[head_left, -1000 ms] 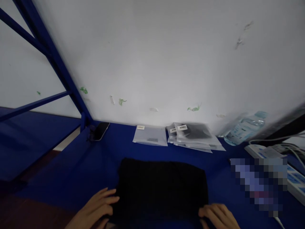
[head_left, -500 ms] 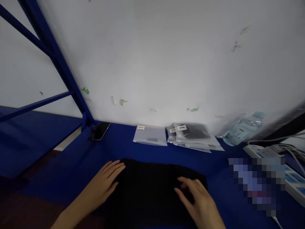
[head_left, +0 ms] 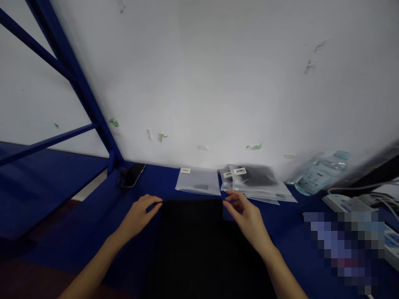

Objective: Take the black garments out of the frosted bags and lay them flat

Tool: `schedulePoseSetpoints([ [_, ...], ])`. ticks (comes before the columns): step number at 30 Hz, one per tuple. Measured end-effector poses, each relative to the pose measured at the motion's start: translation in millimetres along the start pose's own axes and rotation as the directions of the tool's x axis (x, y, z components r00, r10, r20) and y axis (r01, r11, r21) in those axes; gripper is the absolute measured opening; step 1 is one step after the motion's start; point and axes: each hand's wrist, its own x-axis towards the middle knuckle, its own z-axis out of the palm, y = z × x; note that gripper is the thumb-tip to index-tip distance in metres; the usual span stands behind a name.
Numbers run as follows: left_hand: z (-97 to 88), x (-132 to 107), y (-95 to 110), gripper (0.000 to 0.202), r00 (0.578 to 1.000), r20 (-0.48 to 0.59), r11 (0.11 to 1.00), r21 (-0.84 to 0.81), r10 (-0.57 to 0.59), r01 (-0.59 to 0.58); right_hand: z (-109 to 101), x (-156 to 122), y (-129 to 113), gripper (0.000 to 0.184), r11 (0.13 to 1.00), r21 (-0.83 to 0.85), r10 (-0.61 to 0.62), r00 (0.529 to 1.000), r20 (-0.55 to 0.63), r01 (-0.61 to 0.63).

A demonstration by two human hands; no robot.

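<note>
A black piece of cloth (head_left: 193, 249), perhaps a folded garment, lies on the blue tabletop in front of me and runs down to the bottom of the view. Its far edge is straight. My left hand (head_left: 141, 214) pinches the far left corner between thumb and fingers. At the far right corner, my right hand (head_left: 245, 214) has its thumb and fingertips closed on the edge, its other fingers curled. The folds are too dark to make out.
Along the wall lie a phone (head_left: 134, 175), a clear zip bag (head_left: 198, 182) and several labelled bags holding something dark (head_left: 260, 176). A water bottle (head_left: 324, 172), a power strip (head_left: 391, 238) and a blurred-out object (head_left: 338, 247) are at right. A blue metal frame (head_left: 84, 99) stands left.
Both hands have gone from resting on the cloth to pinching its far corners. The right hand has moved up and left. The cloth's far edge now reaches farther toward the wall and looks straighter.
</note>
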Motion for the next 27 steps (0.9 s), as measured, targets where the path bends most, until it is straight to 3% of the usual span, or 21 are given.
schedulePoseSetpoints([
  [4, 14.7, 20.8, -5.1, 0.028, 0.995, -0.098, 0.998, 0.051, -0.030, 0.036, -10.4, -3.6, 17.3, 0.029, 0.999, -0.026, 0.017, 0.999, -0.047, -0.018],
  [7, 27.5, 14.4, 9.8, 0.033, 0.995, -0.099, 0.998, 0.064, 0.017, -0.010, -26.7, -28.9, 32.5, 0.020, 0.996, -0.069, 0.055, 0.997, 0.051, -0.052],
  [11, 41.2, -12.5, 40.0, 0.048, 0.977, 0.133, 0.979, 0.094, 0.166, -0.179, -47.7, -64.5, 49.5, 0.014, 0.972, -0.219, 0.147, 0.942, 0.301, -0.082],
  [13, 47.4, -25.3, 48.1, 0.061, 0.950, 0.247, 0.964, 0.136, 0.191, -0.229, -51.9, -76.1, 53.4, 0.022, 0.960, -0.268, 0.177, 0.916, 0.359, -0.081],
  [15, 52.8, -33.9, 49.0, 0.066, 0.937, 0.296, 0.953, 0.175, 0.187, -0.246, -52.1, -81.2, 52.8, 0.024, 0.956, -0.282, 0.191, 0.903, 0.385, -0.082],
  [17, 56.6, -37.6, 45.5, 0.066, 0.932, 0.306, 0.945, 0.199, 0.192, -0.260, -51.5, -78.9, 47.7, 0.016, 0.956, -0.283, 0.189, 0.892, 0.410, -0.073],
  [21, 57.8, -36.6, 38.1, 0.066, 0.933, 0.276, 0.937, 0.196, 0.229, -0.288, -57.1, -52.2, 36.3, 0.017, 0.962, -0.272, 0.128, 0.895, 0.427, -0.007],
  [27, 56.5, -36.1, 35.4, 0.067, 0.928, 0.283, 0.936, 0.182, 0.243, -0.301, -59.8, 1.0, 56.9, 0.017, 0.939, -0.342, 0.108, 0.970, 0.216, -0.029],
])
